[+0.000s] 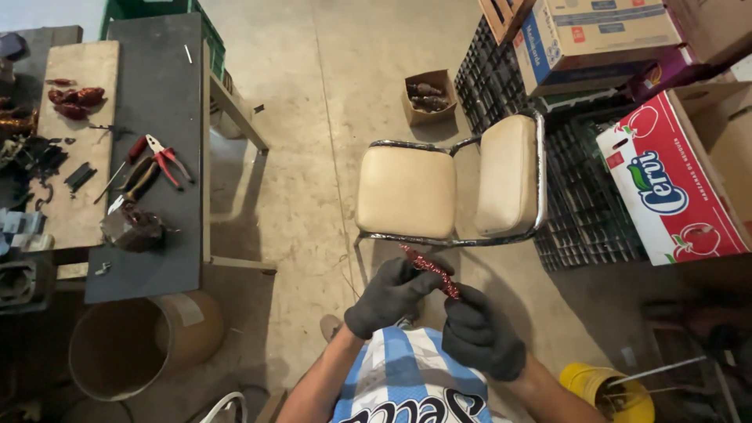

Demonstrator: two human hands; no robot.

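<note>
Both my hands wear dark grey gloves and meet in front of my striped shirt. My left hand (pixel 389 298) and my right hand (pixel 480 335) both grip a thin, dark red, rusty-looking rod-shaped part (pixel 429 269) that slants from upper left to lower right between them. The hands hover just in front of a cream padded chair (pixel 407 190) with a chrome tube frame that stands on the concrete floor.
A dark workbench (pixel 168 110) at left carries red-handled pliers (pixel 166 159), a screwdriver and metal parts. A round brown drum (pixel 133 345) stands below it. Black crates (pixel 583 211) and cardboard boxes (pixel 674 180) are stacked at right; a yellow bucket (pixel 583 380) sits lower right. A small open box (pixel 428 97) lies on the floor.
</note>
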